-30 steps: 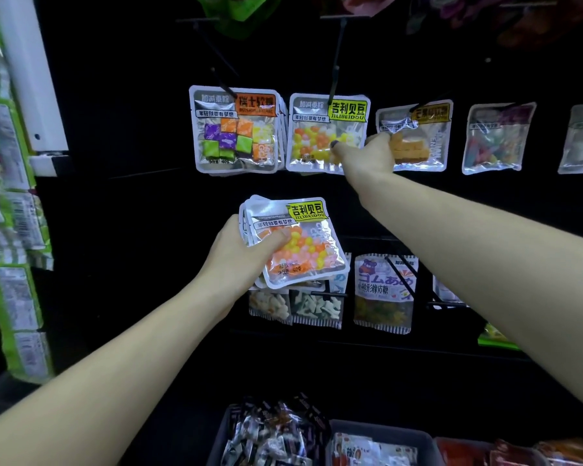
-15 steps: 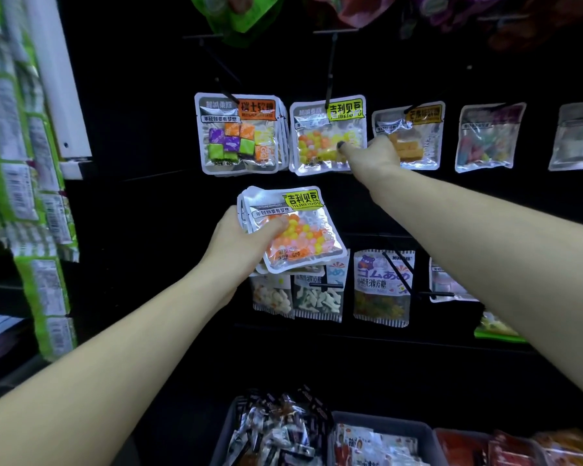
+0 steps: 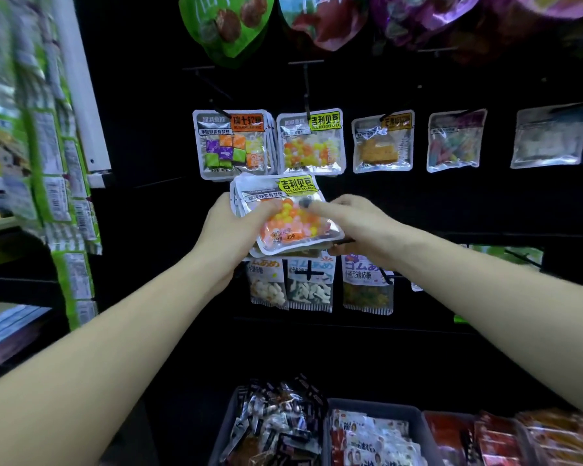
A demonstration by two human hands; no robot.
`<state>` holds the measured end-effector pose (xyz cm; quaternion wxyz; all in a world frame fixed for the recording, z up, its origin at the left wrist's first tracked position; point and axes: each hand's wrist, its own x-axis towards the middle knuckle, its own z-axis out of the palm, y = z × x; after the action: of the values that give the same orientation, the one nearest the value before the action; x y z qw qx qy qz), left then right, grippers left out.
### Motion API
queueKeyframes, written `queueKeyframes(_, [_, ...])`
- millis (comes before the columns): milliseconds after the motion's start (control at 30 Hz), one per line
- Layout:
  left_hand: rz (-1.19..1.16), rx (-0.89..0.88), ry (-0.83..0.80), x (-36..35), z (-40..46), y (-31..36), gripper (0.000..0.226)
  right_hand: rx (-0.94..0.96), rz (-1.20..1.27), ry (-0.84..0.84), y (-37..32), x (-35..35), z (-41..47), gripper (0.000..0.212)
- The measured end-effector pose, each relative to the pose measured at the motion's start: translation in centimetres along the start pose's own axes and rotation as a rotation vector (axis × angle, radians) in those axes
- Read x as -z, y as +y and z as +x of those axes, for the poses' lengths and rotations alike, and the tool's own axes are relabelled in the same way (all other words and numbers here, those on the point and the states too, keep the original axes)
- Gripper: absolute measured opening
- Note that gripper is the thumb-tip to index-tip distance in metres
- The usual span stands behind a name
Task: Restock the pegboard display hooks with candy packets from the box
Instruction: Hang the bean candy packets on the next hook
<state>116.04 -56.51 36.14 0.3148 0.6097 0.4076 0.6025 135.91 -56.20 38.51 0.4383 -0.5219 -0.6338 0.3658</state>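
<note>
Gripping a stack of jelly-bean packets (image 3: 292, 216) from either side, both hands hold it in front of the pegboard (image 3: 451, 203), just below the hung jelly-bean packet (image 3: 311, 142). The left hand (image 3: 228, 227) curls round the stack's left edge, thumb on the front; the right hand (image 3: 345, 218) pinches the top packet at its right edge, thumb with a dark nail on the face, fingers hidden behind. How many packets are in the stack cannot be told, as only their left edges peek out. The hook (image 3: 306, 89) above is a thin dark rod, hard to follow against the black board. Left-hand shelves are blurred; the bins (image 3: 377, 406) at the bottom are cut off by the frame. Half a second ago the right hand reached up to the hung packet; it has since come down to the stack, which the left hand still holds.
</note>
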Motion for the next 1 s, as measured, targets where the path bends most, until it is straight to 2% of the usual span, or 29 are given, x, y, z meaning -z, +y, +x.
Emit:
queueKeyframes(133, [-0.049, 0.054, -0.032, -0.5, -1.0, 0.7, 0.013, 0.026, 0.174, -0.124, 0.2, 0.5, -1.3, 0.031])
queueKeyframes(267, [-0.049, 0.086, -0.024, -0.4, -1.7, 1.4, 0.015, 0.028, 0.298, -0.073, 0.5, 1.1, -1.6, 0.012])
queueKeyframes(367, [-0.04, 0.081, 0.018, -0.2, -1.6, 1.1, 0.002, 0.062, 0.289, 0.036, 0.6, 1.2, -1.3, 0.014])
queueKeyframes(500, [-0.007, 0.055, 0.11, 0.4, -1.4, 0.5, 0.019, 0.205, 0.235, 0.24, -1.0, 1.0, -0.6, 0.021])
queueKeyframes(567, [-0.016, 0.062, 0.127, 0.6, -1.2, 0.5, 0.027, 0.27, 0.272, 0.263, -2.4, 0.7, -0.5, 0.03])
queueKeyframes(633, [-0.011, 0.072, 0.158, 0.8, -0.9, 0.5, 0.027, 0.339, 0.282, 0.252, -3.8, 0.3, -0.1, 0.013])
queueKeyframes(667, [-0.006, 0.084, 0.165, 0.9, -0.8, 0.4, 0.019, 0.357, 0.281, 0.263, -4.4, 0.2, 0.3, 0.007])
queueKeyframes(700, [0.006, 0.097, 0.181, 0.9, -0.6, 0.5, 0.017, 0.364, 0.285, 0.282, -5.0, 0.0, 0.7, 0.008])
queueKeyframes(733, [0.018, 0.102, 0.187, 0.8, -0.6, 0.7, 0.023, 0.361, 0.302, 0.294, -5.5, -0.2, 1.0, 0.009])
queueKeyframes(800, [0.027, 0.091, 0.188, 0.8, -0.6, 0.8, 0.019, 0.332, 0.362, 0.307, -6.2, -0.5, 1.8, 0.017])
queueKeyframes(900, [0.033, 0.071, 0.173, 0.9, -0.6, 0.9, 0.013, 0.302, 0.439, 0.321, -6.6, -0.7, 2.7, 0.009])
queueKeyframes(1000, [0.035, 0.057, 0.142, 1.1, -0.7, 1.2, 0.009, 0.302, 0.454, 0.349, -6.6, -0.9, 3.3, 0.009])
